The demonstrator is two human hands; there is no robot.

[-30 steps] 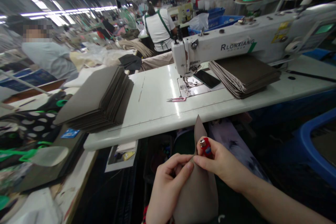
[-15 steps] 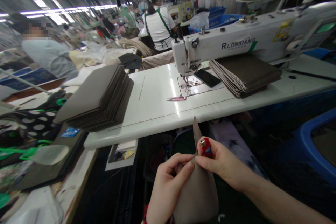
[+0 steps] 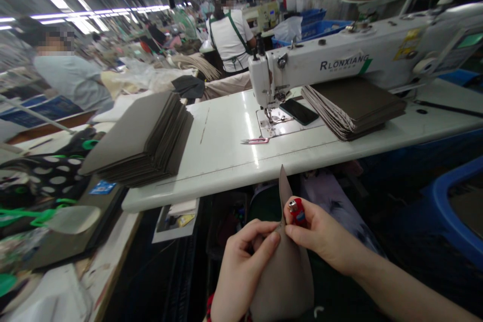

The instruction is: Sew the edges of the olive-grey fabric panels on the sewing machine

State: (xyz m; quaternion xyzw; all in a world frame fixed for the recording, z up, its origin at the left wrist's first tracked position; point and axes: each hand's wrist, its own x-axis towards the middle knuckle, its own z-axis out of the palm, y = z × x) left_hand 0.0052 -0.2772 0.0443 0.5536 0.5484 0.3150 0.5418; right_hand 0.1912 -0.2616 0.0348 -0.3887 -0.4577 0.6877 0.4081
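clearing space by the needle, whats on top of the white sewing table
The white sewing table holds a black smartphone by the needle plate, pink-handled snips and a stack of brown panels to the right. What lies under them is hidden.

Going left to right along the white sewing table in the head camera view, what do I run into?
Stack of grey-brown panels → pink-handled snips → black smartphone → stack of dark brown panels

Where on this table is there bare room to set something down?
The widest bare patch of the white sewing table lies between the left stack of panels and the pink-handled snips. A narrower strip runs right of the right stack. Crowded around the needle plate, where the phone lies.
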